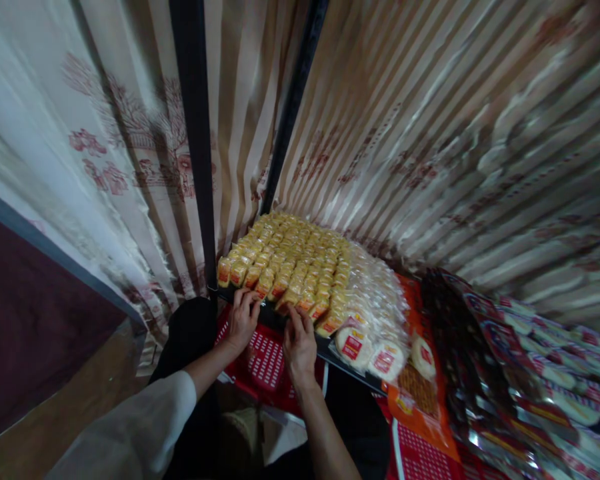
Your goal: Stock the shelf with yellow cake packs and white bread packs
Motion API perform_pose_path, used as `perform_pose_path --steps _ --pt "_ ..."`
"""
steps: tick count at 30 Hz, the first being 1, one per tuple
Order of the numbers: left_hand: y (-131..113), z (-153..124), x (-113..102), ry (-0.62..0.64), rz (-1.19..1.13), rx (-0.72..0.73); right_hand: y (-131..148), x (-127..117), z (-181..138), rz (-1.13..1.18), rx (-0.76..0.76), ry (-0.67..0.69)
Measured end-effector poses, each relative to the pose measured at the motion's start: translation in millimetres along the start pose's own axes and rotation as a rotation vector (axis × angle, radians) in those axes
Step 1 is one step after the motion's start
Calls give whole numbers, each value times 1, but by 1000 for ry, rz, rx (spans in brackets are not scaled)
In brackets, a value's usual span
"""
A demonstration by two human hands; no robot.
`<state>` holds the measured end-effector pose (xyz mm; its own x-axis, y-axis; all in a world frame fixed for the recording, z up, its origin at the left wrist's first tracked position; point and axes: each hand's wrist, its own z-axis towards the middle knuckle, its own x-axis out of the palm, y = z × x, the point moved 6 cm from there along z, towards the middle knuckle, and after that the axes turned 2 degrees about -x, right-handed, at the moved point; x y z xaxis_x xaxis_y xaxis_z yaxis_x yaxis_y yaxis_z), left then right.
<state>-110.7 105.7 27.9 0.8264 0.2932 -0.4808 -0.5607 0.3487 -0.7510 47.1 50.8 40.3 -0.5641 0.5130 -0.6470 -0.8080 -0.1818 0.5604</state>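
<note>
A dark shelf tray [300,331] holds several rows of small yellow wrapped snack packets [290,260] and, to their right, round white wrapped cakes [375,307] with red labels. My left hand [241,320] rests at the tray's front edge, fingertips on the front row of yellow packets, fingers curled. My right hand [299,343] is beside it, fingertips pinching at a yellow packet [289,301] in the front row. What each hand grips is partly hidden by the fingers.
A red plastic basket [265,367] sits below the shelf under my hands. Orange snack bags [415,393] and dark glossy packets [480,360] lie to the right. Striped curtain fabric [430,133] hangs behind, with black shelf posts [195,147]. Wooden floor shows at lower left.
</note>
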Motion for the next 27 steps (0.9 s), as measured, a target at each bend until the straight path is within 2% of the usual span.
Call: perform_pose_path --steps 6,9,16,22,24,27 --pt "3 1 4 18 -7 26 2 7 2 27 -40 66" --pt "3 -2 3 14 -10 44 1 6 1 40 -33 56" --pt "-3 -15 -3 -21 49 93 1 -16 -9 65 -15 32" --pt "-44 -42 20 147 4 259 -25 -68 -13 -20 82 -164" --pt "-65 -54 32 223 -21 367 -37 -86 -7 -50 130 -222" --pt "-97 -68 51 303 -15 558 -51 -107 12 -57 167 -232"
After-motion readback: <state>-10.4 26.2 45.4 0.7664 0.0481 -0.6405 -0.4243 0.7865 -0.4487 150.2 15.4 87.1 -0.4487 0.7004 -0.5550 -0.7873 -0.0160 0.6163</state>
